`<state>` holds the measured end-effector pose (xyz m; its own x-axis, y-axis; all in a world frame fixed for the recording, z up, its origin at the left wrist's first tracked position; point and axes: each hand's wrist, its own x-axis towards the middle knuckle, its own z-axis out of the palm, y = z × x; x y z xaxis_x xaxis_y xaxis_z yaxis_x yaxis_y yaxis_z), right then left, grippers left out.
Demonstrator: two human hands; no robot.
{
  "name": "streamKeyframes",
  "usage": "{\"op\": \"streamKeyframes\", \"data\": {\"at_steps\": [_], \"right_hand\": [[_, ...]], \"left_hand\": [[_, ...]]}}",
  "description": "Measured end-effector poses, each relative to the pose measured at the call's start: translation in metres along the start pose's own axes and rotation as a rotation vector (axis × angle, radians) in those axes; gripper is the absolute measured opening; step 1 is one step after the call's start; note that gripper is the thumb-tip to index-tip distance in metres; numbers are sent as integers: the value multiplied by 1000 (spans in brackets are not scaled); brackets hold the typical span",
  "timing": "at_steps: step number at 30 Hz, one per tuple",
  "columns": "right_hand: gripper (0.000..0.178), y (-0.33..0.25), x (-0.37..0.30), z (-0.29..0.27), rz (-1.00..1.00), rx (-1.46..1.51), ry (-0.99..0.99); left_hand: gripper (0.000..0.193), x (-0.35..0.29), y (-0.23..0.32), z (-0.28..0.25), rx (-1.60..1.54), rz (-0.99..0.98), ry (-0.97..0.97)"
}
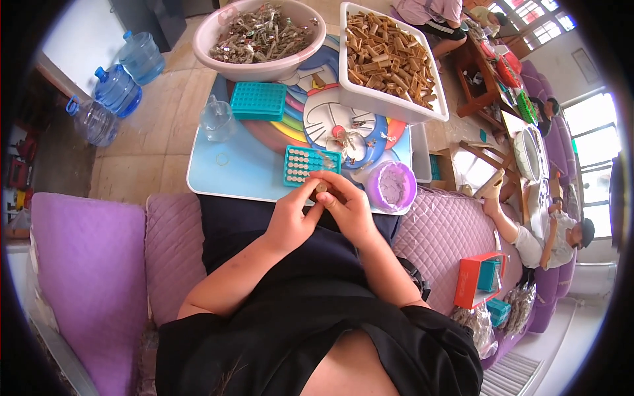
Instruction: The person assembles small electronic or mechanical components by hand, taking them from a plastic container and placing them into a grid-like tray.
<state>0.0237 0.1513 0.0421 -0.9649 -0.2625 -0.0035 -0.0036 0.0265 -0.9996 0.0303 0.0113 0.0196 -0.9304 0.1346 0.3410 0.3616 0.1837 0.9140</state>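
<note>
My left hand [294,218] and my right hand [348,206] meet at the table's near edge. Between their pinched fingers is a small brown round piece [321,187], seen end-on; the fingers cover most of it. Just beyond them lies a teal slotted tray [286,173], with pale round pieces [298,160] in rows on its left side. My fingers overlap its lower right corner. To the right of my hands stands a purple tub [410,189] holding a whitish substance. A bundle of pale strands [345,140] rests on the table past the tray.
A pink basin [210,61] of dried-looking strands and a white bin [389,109] of brown half-tubes stand at the back. A second teal tray [257,102] and a clear jug [216,122] sit left. Purple sofa seats flank me; other people sit at right.
</note>
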Motion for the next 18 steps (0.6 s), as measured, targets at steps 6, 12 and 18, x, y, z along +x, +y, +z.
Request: {"op": "streamKeyframes", "data": {"at_steps": [6, 12, 18], "right_hand": [[12, -6, 6, -81, 52, -587, 293], [23, 23, 1, -141, 196, -1151, 149], [28, 44, 3, -146, 218, -1122, 145]], "left_hand": [[21, -3, 1, -11, -524, -422, -217], [14, 2, 1, -18, -234, -188, -257], [16, 1, 6, -17, -342, -311, -319]]}}
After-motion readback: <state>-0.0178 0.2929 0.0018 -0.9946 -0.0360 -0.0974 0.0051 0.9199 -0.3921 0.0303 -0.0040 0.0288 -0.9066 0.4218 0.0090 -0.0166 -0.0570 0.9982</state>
